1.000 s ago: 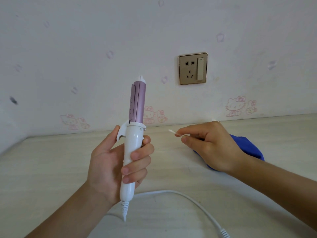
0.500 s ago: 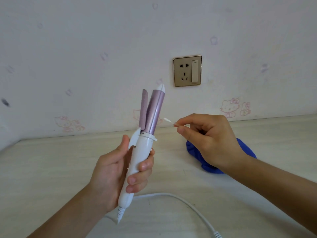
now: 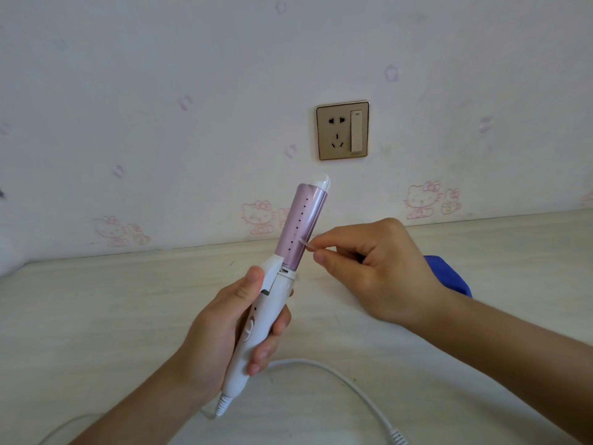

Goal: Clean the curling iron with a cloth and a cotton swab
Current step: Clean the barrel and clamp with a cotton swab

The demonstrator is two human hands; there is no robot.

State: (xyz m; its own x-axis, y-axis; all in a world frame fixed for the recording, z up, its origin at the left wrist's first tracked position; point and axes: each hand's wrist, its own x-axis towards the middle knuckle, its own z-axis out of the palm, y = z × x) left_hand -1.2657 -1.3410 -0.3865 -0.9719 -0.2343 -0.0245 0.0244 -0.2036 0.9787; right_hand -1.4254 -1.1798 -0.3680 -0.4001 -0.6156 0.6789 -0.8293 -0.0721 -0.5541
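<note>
My left hand grips the white handle of the curling iron, which tilts up and to the right with its pink barrel and clamp plate facing me. My right hand pinches a cotton swab between thumb and forefinger, and the swab's tip touches the right edge of the pink barrel low down. A blue cloth lies on the table behind my right hand, mostly hidden by it.
The iron's white power cord loops across the pale wooden table below my hands. A gold wall socket with a switch sits on the wall above. The table meets the wall just behind the iron.
The iron has turned so its clamp plate faces me, and the clamp has shut. My right hand moved the swab left until its tip met the barrel.
</note>
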